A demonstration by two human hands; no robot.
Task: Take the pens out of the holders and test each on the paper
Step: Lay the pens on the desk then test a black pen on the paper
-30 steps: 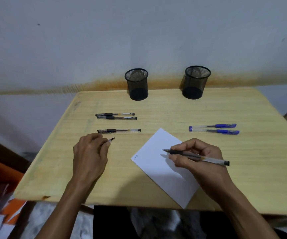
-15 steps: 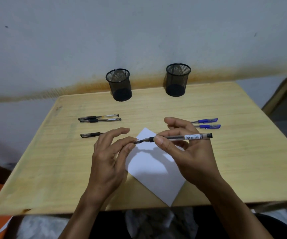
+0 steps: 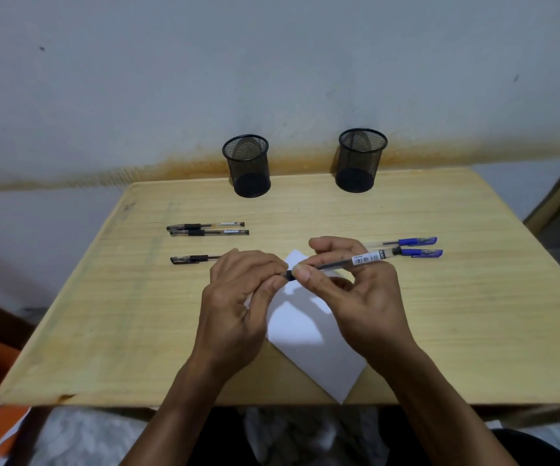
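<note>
The right hand [image 3: 366,297] is holding a black pen [image 3: 339,263] above the paper [image 3: 309,334], its fingers [image 3: 305,274] clamped on the barrel near the tip; a second ago that tip was pointing down at the sheet — now it is lifted and level; the left hand [image 3: 238,297], which was resting on the counter [image 3: 137,314] with the cap, is pinching shut at the pen's tip, the cap itself hidden; so this pen's test is likely done and it is being capped. Three black pens [image 3: 204,228] are lying left, two blue pens [image 3: 416,247] right; both holders [image 3: 246,166] are standing empty at the back — the task is probably nearing its end.
</note>
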